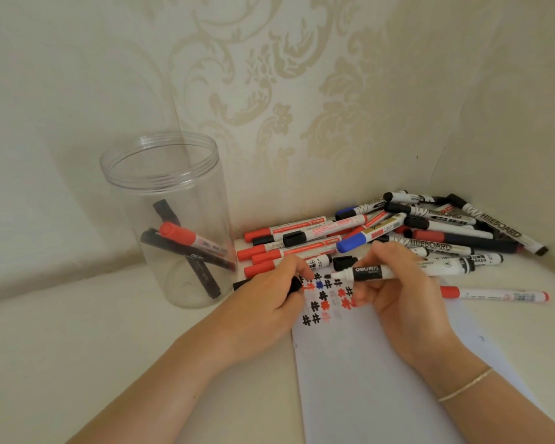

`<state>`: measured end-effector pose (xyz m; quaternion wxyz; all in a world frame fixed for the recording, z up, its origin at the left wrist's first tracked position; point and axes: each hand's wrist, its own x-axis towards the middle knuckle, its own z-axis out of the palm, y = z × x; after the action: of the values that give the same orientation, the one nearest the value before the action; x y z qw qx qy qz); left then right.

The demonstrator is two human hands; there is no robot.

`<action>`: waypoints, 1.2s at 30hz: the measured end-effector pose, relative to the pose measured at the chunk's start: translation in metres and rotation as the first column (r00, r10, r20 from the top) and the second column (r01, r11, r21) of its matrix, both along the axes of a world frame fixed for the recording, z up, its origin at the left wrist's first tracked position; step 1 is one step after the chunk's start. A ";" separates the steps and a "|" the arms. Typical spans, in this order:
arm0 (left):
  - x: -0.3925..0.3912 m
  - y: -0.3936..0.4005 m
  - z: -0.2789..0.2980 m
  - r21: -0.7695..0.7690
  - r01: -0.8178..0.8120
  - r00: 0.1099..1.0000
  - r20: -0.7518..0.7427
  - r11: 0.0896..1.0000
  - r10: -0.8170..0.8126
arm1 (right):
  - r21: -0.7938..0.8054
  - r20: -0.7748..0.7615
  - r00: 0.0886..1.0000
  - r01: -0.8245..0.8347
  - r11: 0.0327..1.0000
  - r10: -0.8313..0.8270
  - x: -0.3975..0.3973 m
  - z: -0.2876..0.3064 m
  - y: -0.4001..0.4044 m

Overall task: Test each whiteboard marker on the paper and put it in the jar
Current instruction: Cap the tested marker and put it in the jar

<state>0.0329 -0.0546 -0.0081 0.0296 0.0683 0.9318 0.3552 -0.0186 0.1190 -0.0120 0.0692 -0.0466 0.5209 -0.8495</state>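
1. A person's two bare hands worked over a white sheet of paper (pixel 382 379) lying on a cream table (pixel 77 347) set against patterned wallpaper.
2. The right hand (pixel 398 296) had its grip closed around a white-barrelled whiteboard marker with a black label (pixel 382 272), held level with its uncapped tip pointing left, just above the paper.
3. The left hand (pixel 269 299) had its grip closed on a small black cap (pixel 294 286), apparently the one belonging to that marker.
4. Rows of black, red and blue hash-shaped test marks (pixel 326 299) sat on the paper between the hands.
5. A tall clear plastic jar (pixel 167 219) stood to the left, well apart, already holding a few black and red markers.
6. A loose pile of untested markers (pixel 398 232) lay behind the paper.
7. To do this step well, the tip probably needed lowering onto a bare patch beside the existing marks, with light pressure, then recapping firmly before dropping the marker into the jar.
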 end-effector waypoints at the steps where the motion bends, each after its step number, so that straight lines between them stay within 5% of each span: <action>1: 0.000 0.001 0.000 0.005 0.003 1.000 -0.003 1.000 -0.003 | 0.032 -0.017 1.000 0.011 0.999 -0.010 0.000 -0.001 0.000; 16: -0.001 0.010 -0.004 0.056 0.125 0.991 -0.059 0.991 -0.122 | 0.282 -0.129 0.983 -0.090 0.955 0.130 0.003 -0.004 -0.002; 22: 0.001 0.009 0.001 0.305 0.063 0.992 -0.120 0.950 -0.028 | 0.030 -0.060 0.979 -0.194 0.981 0.196 0.003 0.009 -0.004; 27: -0.002 0.017 0.008 0.562 -0.128 0.967 -0.111 0.817 0.228 | 0.150 -0.142 0.990 0.049 0.988 -0.027 -0.008 0.036 -0.007; 32: -0.011 0.037 0.042 0.619 -0.259 0.865 -0.193 0.741 0.464 | 0.245 -0.332 0.906 0.351 0.904 -0.262 -0.007 0.058 -0.022; 36: -0.017 0.036 0.078 0.605 -0.294 0.814 -0.247 0.740 0.525 | 0.190 -0.382 0.864 0.420 0.888 -0.327 -0.002 0.087 -0.030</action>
<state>0.0162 -0.0187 0.0695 -0.2635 -0.0665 0.7693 0.5782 -0.0204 0.0891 0.0753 -0.1833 -0.0798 0.6332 -0.7477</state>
